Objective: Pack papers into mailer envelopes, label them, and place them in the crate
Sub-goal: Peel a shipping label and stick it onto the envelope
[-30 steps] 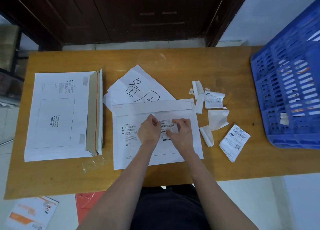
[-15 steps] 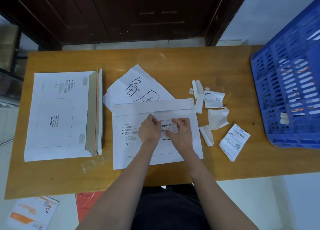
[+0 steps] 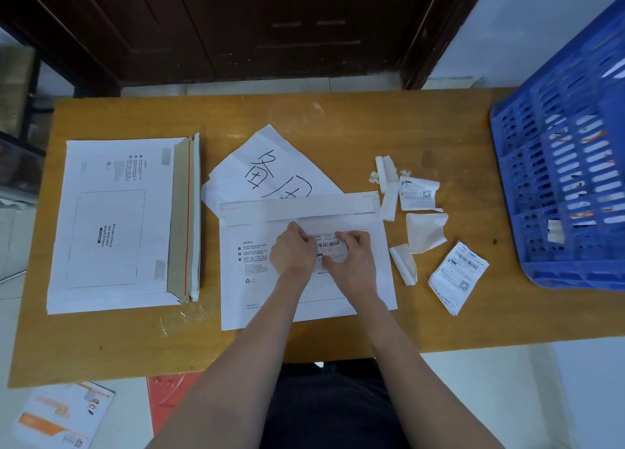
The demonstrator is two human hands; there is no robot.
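Note:
A white mailer envelope lies flat at the table's middle, its flap folded over at the far edge. On it sits a barcode label. My left hand pinches the label's left edge and my right hand pinches its right side, both resting on the envelope. Loose papers with large handwritten characters stick out from behind the envelope. A blue slotted crate stands tilted at the right, with mailers showing through its wall.
A stack of unused mailers lies on the wooden table at the left. Torn backing scraps and a spare label lie right of the envelope. Clear film rests near the front edge.
Both hands have stayed on the label; the fingers have shifted only slightly along its edges.

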